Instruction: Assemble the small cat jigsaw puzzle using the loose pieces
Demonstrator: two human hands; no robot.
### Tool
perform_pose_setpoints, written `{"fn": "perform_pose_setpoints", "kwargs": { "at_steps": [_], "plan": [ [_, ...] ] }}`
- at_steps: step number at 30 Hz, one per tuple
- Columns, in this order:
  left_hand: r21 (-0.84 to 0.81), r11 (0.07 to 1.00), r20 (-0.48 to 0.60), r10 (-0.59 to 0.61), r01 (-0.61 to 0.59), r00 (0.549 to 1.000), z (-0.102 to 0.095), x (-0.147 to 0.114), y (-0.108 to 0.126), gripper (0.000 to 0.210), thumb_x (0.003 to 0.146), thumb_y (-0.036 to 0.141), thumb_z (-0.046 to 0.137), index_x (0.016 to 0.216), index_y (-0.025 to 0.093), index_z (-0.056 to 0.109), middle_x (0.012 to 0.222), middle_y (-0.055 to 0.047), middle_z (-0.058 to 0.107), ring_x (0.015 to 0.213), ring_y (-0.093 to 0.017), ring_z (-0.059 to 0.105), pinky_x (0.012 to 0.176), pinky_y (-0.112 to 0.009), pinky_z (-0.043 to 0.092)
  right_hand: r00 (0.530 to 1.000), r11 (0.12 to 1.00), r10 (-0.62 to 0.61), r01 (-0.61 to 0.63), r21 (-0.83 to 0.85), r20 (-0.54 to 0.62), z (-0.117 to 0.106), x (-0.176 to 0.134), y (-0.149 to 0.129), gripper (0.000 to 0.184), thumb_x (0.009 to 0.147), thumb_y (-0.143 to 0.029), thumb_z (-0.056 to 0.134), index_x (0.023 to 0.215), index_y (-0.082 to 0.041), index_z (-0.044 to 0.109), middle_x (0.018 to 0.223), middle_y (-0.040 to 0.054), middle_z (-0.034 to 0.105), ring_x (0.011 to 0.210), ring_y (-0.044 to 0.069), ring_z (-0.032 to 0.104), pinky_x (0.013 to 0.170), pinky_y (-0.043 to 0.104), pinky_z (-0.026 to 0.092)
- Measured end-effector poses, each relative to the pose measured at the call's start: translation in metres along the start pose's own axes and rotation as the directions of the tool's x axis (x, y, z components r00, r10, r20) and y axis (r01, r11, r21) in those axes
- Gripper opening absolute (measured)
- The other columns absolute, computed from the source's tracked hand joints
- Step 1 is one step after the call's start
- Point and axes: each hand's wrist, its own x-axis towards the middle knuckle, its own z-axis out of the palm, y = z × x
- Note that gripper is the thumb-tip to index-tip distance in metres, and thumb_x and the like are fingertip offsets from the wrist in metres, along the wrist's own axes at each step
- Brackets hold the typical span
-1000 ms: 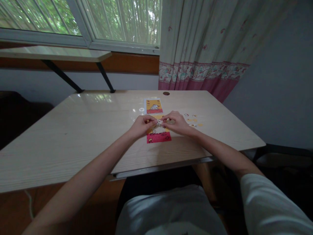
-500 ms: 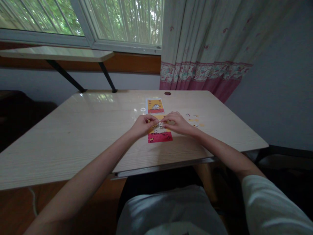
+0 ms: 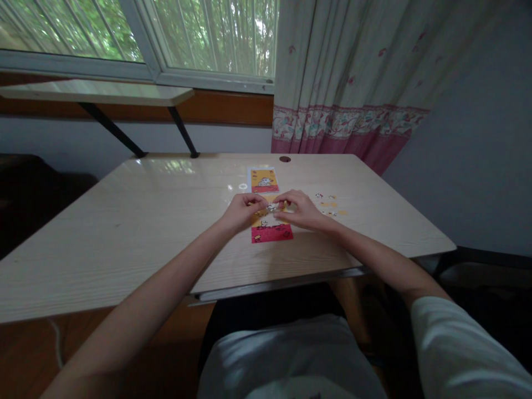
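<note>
Head view: left hand (image 3: 242,210) and right hand (image 3: 302,209) curl—grip unclear—at a small white piece (image 3: 271,207) over an apparently part-filled red-and-yellow printed card (image 3: 272,234); small yellow-and-white pieces (image 3: 330,204) lie unplaced.

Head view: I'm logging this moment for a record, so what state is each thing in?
Left hand: bent over the near cartoon picture, grip unclear
Right hand: fingers curved over the same picture, grip unclear
Near cartoon picture: flat on the desk, partly hidden
Far cartoon card: flat, uncovered
Loose cutout pieces: spread out right of the right hand
Curtain: hanging in folds
Window: open or shut, cannot tell
</note>
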Motion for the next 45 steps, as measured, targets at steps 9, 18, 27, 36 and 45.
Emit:
{"fn": "perform_pose_setpoints", "kwargs": {
  "at_steps": [9,18,27,36,45],
  "plan": [
    [0.006,1.000,0.000,-0.008,0.008,1.000,0.001,-0.001,0.001,0.015,0.071,0.031,0.075,0.068,0.016,0.071,0.070,-0.005,0.069,0.071,-0.018,0.063,0.070,-0.033,0.050,0.997,1.000,0.001,-0.001,0.007,-0.080,0.001,-0.001,-0.001,0.018,0.086,-0.038,0.068,0.093,-0.021,0.070,0.081,0.0018,0.070,0.075,0.015,0.059,0.076,0.031,0.040],
    [-0.070,0.998,0.029,-0.009,0.011,1.000,0.004,-0.001,-0.002,0.020,0.062,0.036,0.078,0.065,0.017,0.070,0.069,-0.004,0.067,0.067,-0.016,0.058,0.066,-0.031,0.047,0.992,0.999,0.029,-0.027,0.022,-0.122,0.003,-0.001,-0.004,0.022,0.089,-0.042,0.064,0.092,-0.022,0.071,0.082,0.0030,0.070,0.073,0.016,0.058,0.075,0.032,0.041],
    [-0.053,0.998,0.080,-0.026,0.031,0.996,0.005,-0.002,-0.002,0.022,0.058,0.036,0.077,0.063,0.016,0.069,0.062,-0.001,0.064,0.059,-0.013,0.054,0.062,-0.029,0.042,0.990,0.999,-0.020,0.013,-0.047,-0.140,0.003,-0.002,-0.005,0.021,0.089,-0.043,0.063,0.089,-0.023,0.071,0.082,0.0023,0.071,0.072,0.016,0.058,0.077,0.034,0.038],
    [0.108,0.992,0.116,0.050,-0.062,0.992,-0.004,-0.005,0.000,0.021,0.069,0.036,0.074,0.080,0.018,0.074,0.081,-0.006,0.071,0.074,-0.018,0.060,0.074,-0.033,0.048,0.992,0.985,-0.071,0.054,-0.163,-0.104,-0.006,-0.003,0.000,0.017,0.088,-0.040,0.066,0.094,-0.024,0.070,0.085,0.0033,0.070,0.083,0.020,0.060,0.082,0.037,0.034],
    [0.726,0.617,0.252,0.174,-0.305,0.952,-0.046,-0.005,-0.002,0.065,0.076,0.053,0.067,0.128,0.015,0.060,0.136,-0.018,0.053,0.126,-0.035,0.047,0.107,-0.050,0.034,0.985,0.995,-0.067,0.053,-0.090,-0.161,-0.014,-0.010,0.012,0.018,0.085,-0.042,0.070,0.091,-0.026,0.071,0.087,0.0024,0.071,0.084,0.020,0.063,0.083,0.037,0.038]
  ]
}}
